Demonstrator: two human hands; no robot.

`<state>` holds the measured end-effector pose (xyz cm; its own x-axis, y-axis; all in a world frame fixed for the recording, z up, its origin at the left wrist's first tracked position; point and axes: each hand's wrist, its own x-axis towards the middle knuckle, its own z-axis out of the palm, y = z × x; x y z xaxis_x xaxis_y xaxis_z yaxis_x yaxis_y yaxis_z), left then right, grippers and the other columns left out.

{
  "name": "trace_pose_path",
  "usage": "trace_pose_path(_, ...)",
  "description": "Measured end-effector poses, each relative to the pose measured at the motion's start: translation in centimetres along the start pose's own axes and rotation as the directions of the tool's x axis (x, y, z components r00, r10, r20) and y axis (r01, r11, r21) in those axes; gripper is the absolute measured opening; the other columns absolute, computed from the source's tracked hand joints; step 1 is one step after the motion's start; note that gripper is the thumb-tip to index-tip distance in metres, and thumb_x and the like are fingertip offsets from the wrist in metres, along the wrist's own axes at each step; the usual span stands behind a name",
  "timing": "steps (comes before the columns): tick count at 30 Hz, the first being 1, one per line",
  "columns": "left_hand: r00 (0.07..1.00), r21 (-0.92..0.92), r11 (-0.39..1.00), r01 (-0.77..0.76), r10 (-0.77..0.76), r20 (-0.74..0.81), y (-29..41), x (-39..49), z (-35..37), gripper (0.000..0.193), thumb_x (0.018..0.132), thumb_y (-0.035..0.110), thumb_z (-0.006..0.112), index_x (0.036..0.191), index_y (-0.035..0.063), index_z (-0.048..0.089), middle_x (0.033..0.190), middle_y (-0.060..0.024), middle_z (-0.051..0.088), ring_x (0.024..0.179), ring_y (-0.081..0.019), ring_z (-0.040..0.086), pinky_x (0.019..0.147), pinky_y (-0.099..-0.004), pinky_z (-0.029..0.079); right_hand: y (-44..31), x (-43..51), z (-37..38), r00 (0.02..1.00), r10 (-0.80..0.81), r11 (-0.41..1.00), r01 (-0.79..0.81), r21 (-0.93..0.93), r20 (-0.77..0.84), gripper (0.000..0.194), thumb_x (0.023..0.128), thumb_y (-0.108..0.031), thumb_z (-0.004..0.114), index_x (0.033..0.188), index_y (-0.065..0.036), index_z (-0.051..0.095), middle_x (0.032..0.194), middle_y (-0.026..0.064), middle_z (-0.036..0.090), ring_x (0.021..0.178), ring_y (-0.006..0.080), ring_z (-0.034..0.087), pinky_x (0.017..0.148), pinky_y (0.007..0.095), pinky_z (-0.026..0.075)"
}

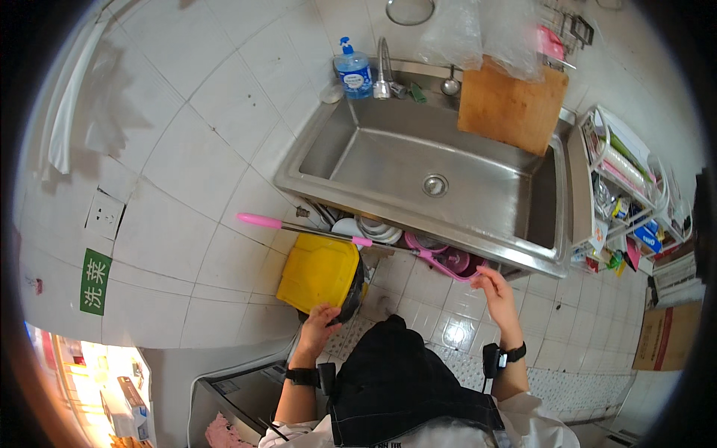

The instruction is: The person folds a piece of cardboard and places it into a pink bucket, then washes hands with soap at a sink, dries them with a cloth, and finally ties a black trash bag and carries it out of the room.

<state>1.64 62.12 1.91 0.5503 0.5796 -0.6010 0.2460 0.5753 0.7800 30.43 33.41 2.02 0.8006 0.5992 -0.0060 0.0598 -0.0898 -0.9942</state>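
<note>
My left hand [321, 329] is beside the near edge of the yellow lid [322, 271] of a bin lined with a black bag. It holds nothing, its fingers slightly bent; whether they touch the lid I cannot tell. My right hand [497, 297] is empty too, fingers apart, by the rim of a pink mop bucket [468, 274], partly hidden under the sink. From that bucket a mop handle [319, 231] with pink grips slants left above the bin. Before me is a stainless steel sink [392, 157] with a round drain [435, 185] and bare basin floor.
A wooden cutting board [512, 106] leans over the sink's back right. Behind the basin stand a blue pump bottle [354, 75] and a faucet [382, 84]. A white rack [627, 168] of packages is to the right; a cardboard box [666, 337] sits farther off.
</note>
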Motion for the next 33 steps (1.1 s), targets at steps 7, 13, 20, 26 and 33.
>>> trace_pose_path(7,0.836,-0.397,0.916,-0.06,0.263,0.481,12.2,9.8,5.3,0.052,0.093,0.027,0.034,0.136,0.0001,0.025,0.137,-0.0167,0.036,0.128,-0.0276,0.034,0.101,-0.0427,0.03,-6.0,11.8,3.4,0.997,-0.075,0.983,0.077,0.169,-0.022,0.027,0.094,-0.012,0.045,0.118,-0.002,0.051,0.098,0.0109,0.063,0.084,0.0152,0.059,0.08,0.0278,0.046)
trace_pose_path(13,0.74,-0.419,0.894,0.158,0.173,0.65,20.3,19.5,15.3,0.065,0.095,0.048,0.019,0.139,-0.0003,0.02,0.139,-0.0213,0.032,0.127,-0.0315,0.034,0.105,-0.0413,0.028,-10.0,23.6,3.9,0.986,-0.152,0.981,0.143,0.13,0.062,0.035,0.093,-0.011,0.045,0.127,-0.007,0.041,0.118,0.0085,0.055,0.091,0.0171,0.059,0.081,0.0291,0.045)
trace_pose_path(20,0.788,-0.461,0.829,0.315,0.042,0.615,22.3,28.2,21.5,0.056,0.096,0.04,0.023,0.133,-0.0014,0.028,0.134,-0.0214,0.038,0.124,-0.03,0.039,0.102,-0.0387,0.033,-8.8,41.5,7.5,0.936,0.009,0.983,-0.072,0.167,0.351,0.05,0.091,-0.015,0.048,0.136,-0.014,0.028,0.141,0.0081,0.031,0.095,0.0168,0.058,0.079,0.0306,0.045)
trace_pose_path(26,0.859,-0.431,0.859,0.275,-0.019,0.511,21.2,35.1,25.3,0.043,0.095,0.031,0.036,0.127,0.0021,0.04,0.129,-0.0163,0.046,0.115,-0.0272,0.048,0.099,-0.0384,0.038,-5.7,57.0,11.8,0.887,0.087,0.99,-0.025,-0.14,0.453,0.063,0.086,-0.011,0.05,0.141,-0.015,0.019,0.083,0.0037,0.051,0.061,0.0103,0.045,0.051,0.024,0.038)
trace_pose_path(33,0.879,-0.302,0.899,0.319,-0.161,0.449,23.4,41.8,29.3,0.037,0.095,0.025,0.036,0.127,0.0097,0.043,0.127,-0.0081,0.05,0.114,-0.0189,0.049,0.099,-0.0301,0.036,1.1,65.5,14.4,0.859,-0.057,0.91,0.254,-0.327,0.51,0.036,0.082,-0.012,0.056,0.115,-0.001,0.045,0.092,0.0093,0.051,0.074,0.0187,0.051,0.062,0.0302,0.043)
